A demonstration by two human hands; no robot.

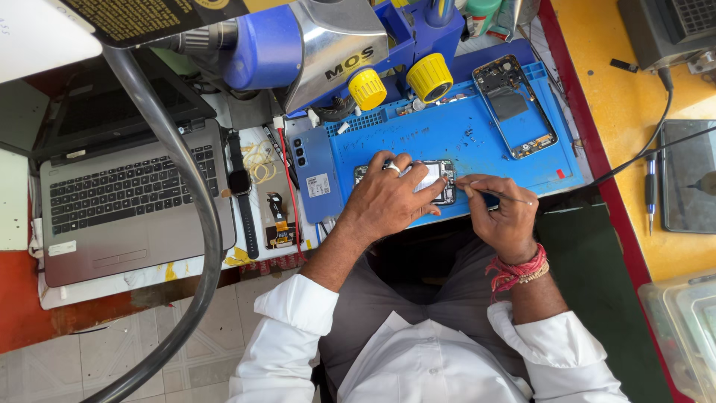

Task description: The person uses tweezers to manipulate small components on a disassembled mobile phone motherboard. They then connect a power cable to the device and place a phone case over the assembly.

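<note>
Counter: yellow top with a red edge on the right, cluttered white area on the left.

Laptop: grey, lid open, at far left of the counter. A thick grey hose curves across in front of it.

Microscope: blue and silver body with two yellow knobs, standing at the rear edge of the mat.

Repair mat: blue, with moulded compartments along its far edge holding small loose parts, too small to identify.

Phone frame: stripped, lying tilted at the right rear of the mat, well apart from the hands. A light-blue phone back cover lies at the mat's left edge.

Opened phone: lying flat at the near edge of the mat, internals facing up, between the two hands and mostly hidden by the left one.

Left hand: spread over the opened phone, fingers pressing down on it; grip clamped on the phone body, pinning it to the mat. A ring shows on one finger.

Right hand: just right of the phone, red thread bands on the wrist. Grip pinched closed around a thin metal tool, held nearly level with its tip at the phone's right edge. Cannot tell whether it is tweezers or a probe.

Smartwatch: black strap, lying flat between laptop and mat, beside a flex cable part.

Screwdriver: lying alone on the yellow top, far right.
</note>
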